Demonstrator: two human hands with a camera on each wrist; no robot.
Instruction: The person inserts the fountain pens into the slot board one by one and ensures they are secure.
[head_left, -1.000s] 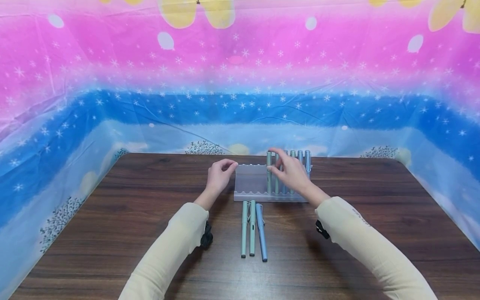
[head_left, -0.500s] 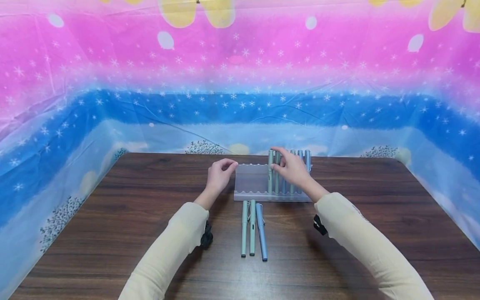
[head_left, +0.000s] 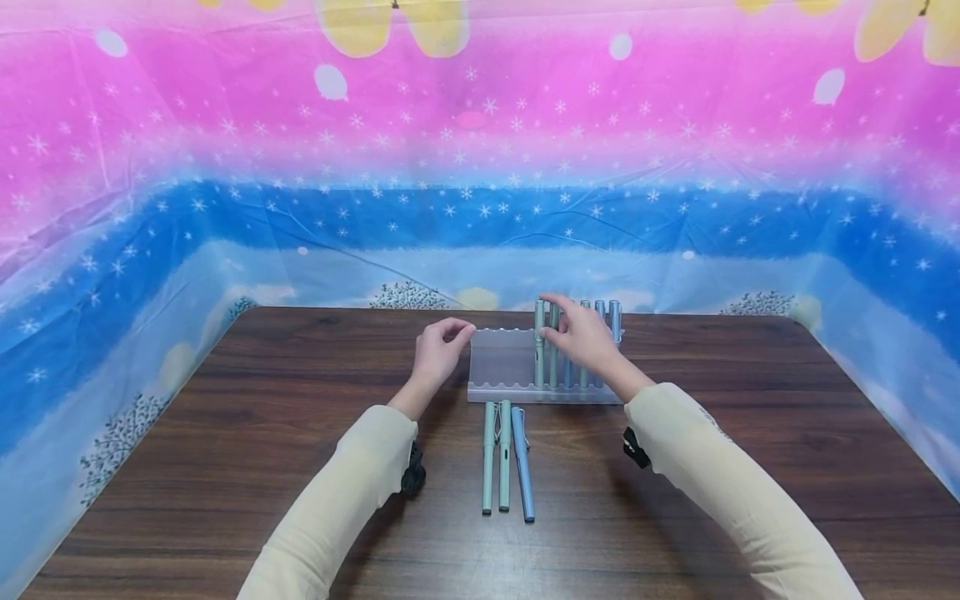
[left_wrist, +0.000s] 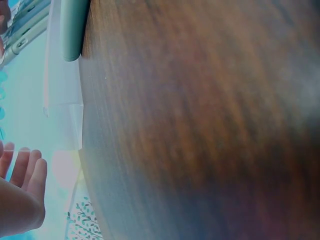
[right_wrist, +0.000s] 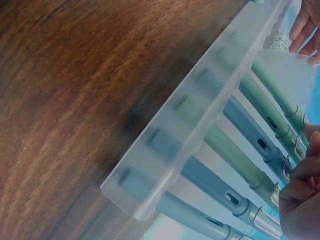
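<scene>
Six pens (right_wrist: 237,157) stand in a translucent rack (head_left: 502,358), right of centre in the head view; the right hand (head_left: 588,337) pinches the leftmost pen (head_left: 539,362), the left hand (head_left: 437,354) the rack's corner. Three pens (head_left: 505,458) lie lower centre on the bench (head_left: 285,400).

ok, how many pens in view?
9: two green pens and one blue pen lying on the table, six more pens in the rack. None looks fully hidden.

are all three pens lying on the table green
No, the left pen and middle pen are green, but the right pen is blue.
</scene>
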